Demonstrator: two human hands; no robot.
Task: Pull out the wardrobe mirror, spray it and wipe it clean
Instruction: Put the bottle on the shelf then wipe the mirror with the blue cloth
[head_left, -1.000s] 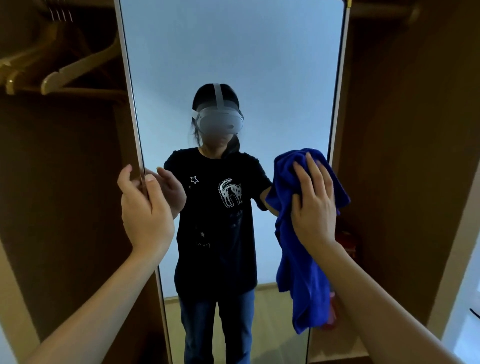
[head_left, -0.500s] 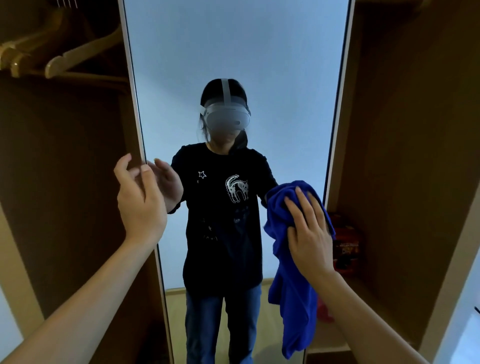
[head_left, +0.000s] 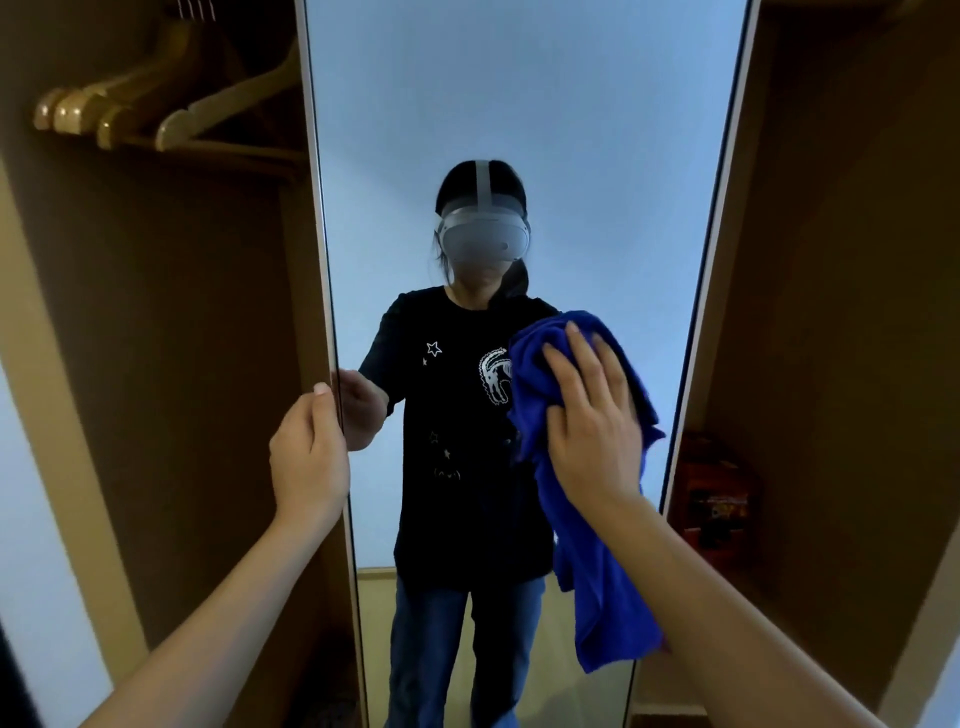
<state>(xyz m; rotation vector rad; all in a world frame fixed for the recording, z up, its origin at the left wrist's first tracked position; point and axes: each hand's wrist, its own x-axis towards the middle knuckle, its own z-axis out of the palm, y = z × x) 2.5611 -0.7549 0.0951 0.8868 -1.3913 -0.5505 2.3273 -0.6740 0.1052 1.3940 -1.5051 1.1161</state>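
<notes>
The tall wardrobe mirror (head_left: 519, 104) stands pulled out in front of me and fills the middle of the head view, reflecting a person in a headset. My left hand (head_left: 309, 454) grips the mirror's left edge at mid height, fingers wrapped round the frame. My right hand (head_left: 592, 415) presses a blue cloth (head_left: 597, 597) flat against the glass right of centre, fingers straight and spread. The cloth's lower part hangs loose below my wrist.
Wooden hangers (head_left: 156, 104) hang on a rail in the wardrobe's left compartment. A red object (head_left: 719, 499) sits low in the right compartment, beside the mirror's right edge. Brown wardrobe panels (head_left: 841, 312) close in both sides.
My right hand has swept the blue cloth from the mirror's right edge towards the centre. My left hand has closed round the mirror's left edge.
</notes>
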